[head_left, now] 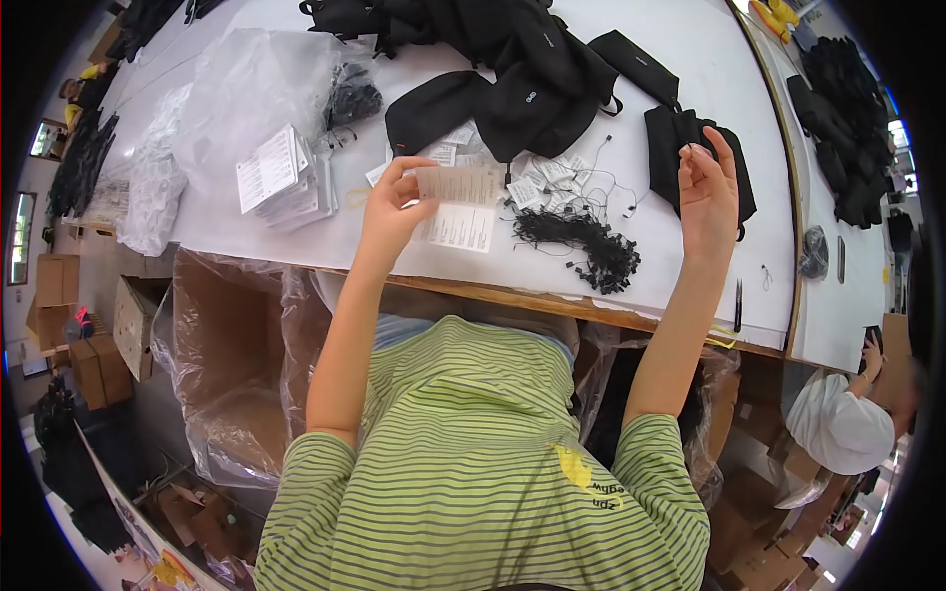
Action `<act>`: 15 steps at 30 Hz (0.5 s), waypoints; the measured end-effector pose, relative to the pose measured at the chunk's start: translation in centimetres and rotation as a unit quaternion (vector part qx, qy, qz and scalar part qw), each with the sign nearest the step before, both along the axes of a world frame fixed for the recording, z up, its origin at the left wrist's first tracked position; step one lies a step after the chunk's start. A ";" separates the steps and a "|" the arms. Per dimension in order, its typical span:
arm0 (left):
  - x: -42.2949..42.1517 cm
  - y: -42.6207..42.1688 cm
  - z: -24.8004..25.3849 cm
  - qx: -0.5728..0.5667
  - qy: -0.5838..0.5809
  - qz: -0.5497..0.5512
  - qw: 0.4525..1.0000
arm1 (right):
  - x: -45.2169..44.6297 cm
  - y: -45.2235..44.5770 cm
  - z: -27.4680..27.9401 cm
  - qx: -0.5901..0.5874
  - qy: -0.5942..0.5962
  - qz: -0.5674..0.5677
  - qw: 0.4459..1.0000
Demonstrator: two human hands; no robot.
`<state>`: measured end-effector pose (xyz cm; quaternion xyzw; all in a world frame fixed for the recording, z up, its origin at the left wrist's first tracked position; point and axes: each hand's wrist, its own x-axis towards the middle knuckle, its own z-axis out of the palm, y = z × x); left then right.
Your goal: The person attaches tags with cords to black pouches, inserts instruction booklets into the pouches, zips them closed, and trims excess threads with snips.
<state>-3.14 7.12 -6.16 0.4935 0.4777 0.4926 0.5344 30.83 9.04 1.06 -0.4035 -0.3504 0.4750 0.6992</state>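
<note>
My left hand (pixel 397 209) pinches a folded printed paper tag (pixel 458 209) by its left edge, held up over the table. My right hand (pixel 708 202) is raised at the right, in front of a black pouch (pixel 670 163). Its thumb and fingertips are pressed together; whatever is in them is too small to make out. Between my hands lies a bundle of black tag strings (pixel 581 246) with small plastic ends. Just behind it are several small white labels (pixel 552 179). A black pouch with a small logo (pixel 532 98) lies in the pile beyond.
A stack of printed tags (pixel 276 177) rests by a clear plastic bag (pixel 246 89) on the white table (pixel 315 251). Dark tweezers (pixel 738 305) lie near the front edge. Below stands a plastic-lined carton (pixel 232 345). Another person (pixel 843 419) is at the right.
</note>
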 end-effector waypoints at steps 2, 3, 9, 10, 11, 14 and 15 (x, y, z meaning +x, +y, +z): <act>-0.5 -0.6 -0.2 0.011 -0.021 -0.014 1.000 | -1.0 -0.3 0.4 0.009 -0.014 -0.003 1.000; -0.6 -0.9 -0.3 0.015 -0.033 -0.021 0.999 | -1.4 -0.5 0.5 0.014 -0.022 0.002 1.000; 1.7 -2.8 0.5 -0.017 -0.052 -0.068 0.996 | -8.9 -4.5 -0.2 0.012 -0.109 0.144 0.984; 2.4 -3.1 1.0 -0.011 -0.051 -0.057 0.997 | -10.5 -5.1 -0.7 -0.010 -0.098 0.163 0.982; 3.2 -3.4 1.7 -0.005 -0.049 -0.046 0.998 | -11.7 -5.4 -1.5 0.016 -0.110 0.161 0.981; 4.0 -4.0 2.9 -0.038 -0.107 -0.035 0.993 | -13.8 -6.1 -3.2 0.015 -0.195 0.113 0.974; 3.9 -4.1 3.5 -0.067 -0.162 -0.041 0.984 | -14.1 -6.1 -3.3 0.028 -0.218 0.094 0.971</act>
